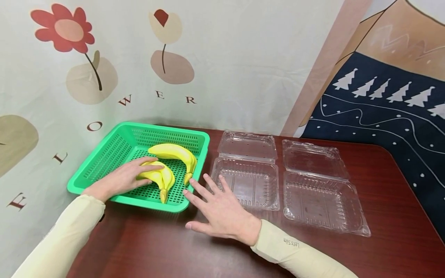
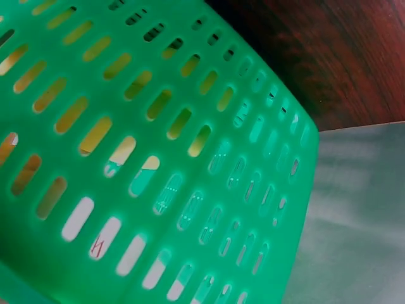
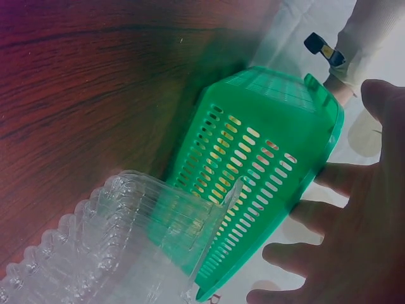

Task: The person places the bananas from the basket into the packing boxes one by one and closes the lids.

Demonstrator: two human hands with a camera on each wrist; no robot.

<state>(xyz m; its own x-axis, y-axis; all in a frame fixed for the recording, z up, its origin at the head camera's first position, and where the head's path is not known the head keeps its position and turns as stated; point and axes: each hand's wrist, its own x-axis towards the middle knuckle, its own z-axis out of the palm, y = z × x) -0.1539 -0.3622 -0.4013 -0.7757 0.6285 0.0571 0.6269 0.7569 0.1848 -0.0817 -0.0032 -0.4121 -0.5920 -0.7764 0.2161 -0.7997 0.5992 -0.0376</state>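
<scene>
Two yellow banana bunches lie in the green plastic basket (image 1: 94, 166) in the head view. My left hand (image 1: 126, 177) reaches over the basket's near left rim and grips the nearer banana bunch (image 1: 167, 177), fingers over its top and thumb at its near side. Its stem points toward the near rim. The farther banana bunch (image 1: 174, 150) rests against the right side, curving down to its stem. My right hand (image 1: 222, 212) is spread, palm down, beside the basket's near right corner, holding nothing. In the left wrist view the perforated basket wall (image 2: 145, 158) hides the left hand.
Right of the basket stands an open clear plastic clamshell box (image 1: 245, 181), its lid folded back toward the wall. A second open clamshell box (image 1: 320, 200) sits farther right. Both are on the dark red wooden table (image 1: 393, 193). A printed curtain (image 1: 236, 77) hangs behind.
</scene>
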